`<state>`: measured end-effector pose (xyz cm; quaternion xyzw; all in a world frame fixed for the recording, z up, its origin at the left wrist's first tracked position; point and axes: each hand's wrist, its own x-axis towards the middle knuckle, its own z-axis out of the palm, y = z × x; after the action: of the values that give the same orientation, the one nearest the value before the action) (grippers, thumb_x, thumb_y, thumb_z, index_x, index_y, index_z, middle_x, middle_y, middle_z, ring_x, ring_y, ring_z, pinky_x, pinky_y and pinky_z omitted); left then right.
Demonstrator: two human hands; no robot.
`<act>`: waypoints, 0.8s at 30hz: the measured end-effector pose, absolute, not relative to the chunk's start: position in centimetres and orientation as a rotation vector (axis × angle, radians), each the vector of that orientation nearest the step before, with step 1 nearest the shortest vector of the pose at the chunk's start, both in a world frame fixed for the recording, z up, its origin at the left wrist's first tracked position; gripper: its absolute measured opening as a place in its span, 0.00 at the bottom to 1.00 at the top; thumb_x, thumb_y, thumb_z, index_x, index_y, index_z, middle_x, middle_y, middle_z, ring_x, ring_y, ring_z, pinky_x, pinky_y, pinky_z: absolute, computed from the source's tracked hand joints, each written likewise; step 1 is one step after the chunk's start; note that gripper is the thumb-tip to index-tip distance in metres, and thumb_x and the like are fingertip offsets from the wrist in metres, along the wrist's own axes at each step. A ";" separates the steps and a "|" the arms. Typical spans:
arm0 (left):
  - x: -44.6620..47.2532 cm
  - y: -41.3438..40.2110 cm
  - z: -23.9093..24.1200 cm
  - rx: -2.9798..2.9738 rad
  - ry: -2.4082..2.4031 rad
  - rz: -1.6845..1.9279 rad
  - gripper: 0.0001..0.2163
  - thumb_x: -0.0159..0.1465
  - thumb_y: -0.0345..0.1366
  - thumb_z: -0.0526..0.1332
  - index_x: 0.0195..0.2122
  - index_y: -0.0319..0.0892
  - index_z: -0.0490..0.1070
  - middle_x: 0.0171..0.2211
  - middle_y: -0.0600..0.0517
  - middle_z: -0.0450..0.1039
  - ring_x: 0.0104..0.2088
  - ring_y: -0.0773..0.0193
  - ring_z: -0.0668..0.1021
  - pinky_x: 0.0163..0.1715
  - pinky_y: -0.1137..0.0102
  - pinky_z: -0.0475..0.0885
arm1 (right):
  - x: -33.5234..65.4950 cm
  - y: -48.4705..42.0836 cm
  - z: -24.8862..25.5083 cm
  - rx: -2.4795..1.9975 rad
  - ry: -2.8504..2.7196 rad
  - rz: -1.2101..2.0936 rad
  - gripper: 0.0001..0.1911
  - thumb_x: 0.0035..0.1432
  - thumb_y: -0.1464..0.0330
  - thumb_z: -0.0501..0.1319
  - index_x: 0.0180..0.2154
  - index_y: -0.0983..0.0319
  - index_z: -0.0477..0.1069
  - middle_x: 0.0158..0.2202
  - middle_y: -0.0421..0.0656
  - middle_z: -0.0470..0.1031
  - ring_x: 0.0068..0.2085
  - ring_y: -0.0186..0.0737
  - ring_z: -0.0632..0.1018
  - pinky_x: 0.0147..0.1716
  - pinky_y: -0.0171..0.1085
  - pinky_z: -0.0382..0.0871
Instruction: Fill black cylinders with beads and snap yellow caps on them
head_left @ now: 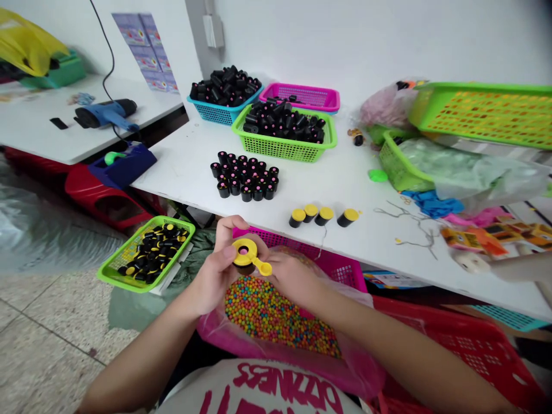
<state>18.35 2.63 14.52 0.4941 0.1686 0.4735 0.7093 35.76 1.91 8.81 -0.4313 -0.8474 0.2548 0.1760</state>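
Note:
My left hand [218, 270] is closed around a small black tube with a yellow funnel-like cap [244, 255] whose top shows a pink centre. My right hand [290, 275] pinches a small yellow scoop [262, 266] against that cap. Both hands hover over a pink basket [340, 270] lined with a plastic bag full of tiny multicoloured beads [276, 315]. On the white table [345, 184] ahead stand a cluster of several black tubes with pink tops [245, 175] and a row of several yellow-capped tubes [323, 215].
A green basket [284, 146] and a blue basket [222, 109] hold black tubes; a pink basket [302, 96] sits behind. A green tray of capped tubes [146, 253] lies at the left. Green baskets and bags [474, 115] crowd the right. A heat gun [106, 112] rests on the left table.

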 end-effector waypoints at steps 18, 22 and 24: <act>18.2 3.3 14.3 1.072 0.403 1.054 0.10 0.64 0.43 0.52 0.43 0.47 0.55 0.25 0.55 0.72 0.27 0.63 0.71 0.30 0.67 0.60 | 46.0 0.1 8.7 -1.725 -2.237 0.133 0.20 0.62 0.78 0.51 0.50 0.66 0.75 0.38 0.52 0.78 0.43 0.49 0.79 0.45 0.49 0.74; 18.2 3.1 14.6 1.055 0.424 1.055 0.11 0.63 0.43 0.53 0.43 0.47 0.56 0.25 0.55 0.72 0.26 0.63 0.71 0.29 0.68 0.60 | 46.4 -0.6 8.3 -1.770 -2.112 0.094 0.16 0.66 0.71 0.51 0.45 0.63 0.76 0.42 0.49 0.80 0.44 0.45 0.79 0.47 0.44 0.74; 18.1 3.0 14.7 1.042 0.436 1.048 0.11 0.63 0.44 0.54 0.43 0.47 0.56 0.25 0.54 0.72 0.26 0.62 0.71 0.29 0.68 0.61 | 48.6 -1.7 8.3 -1.851 -1.973 0.036 0.15 0.66 0.66 0.52 0.43 0.61 0.77 0.42 0.46 0.80 0.43 0.43 0.80 0.47 0.42 0.74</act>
<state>18.11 2.96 14.68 0.4709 0.1971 0.4736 0.7177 48.64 -1.70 8.26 -0.6680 -0.7120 0.0130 0.2160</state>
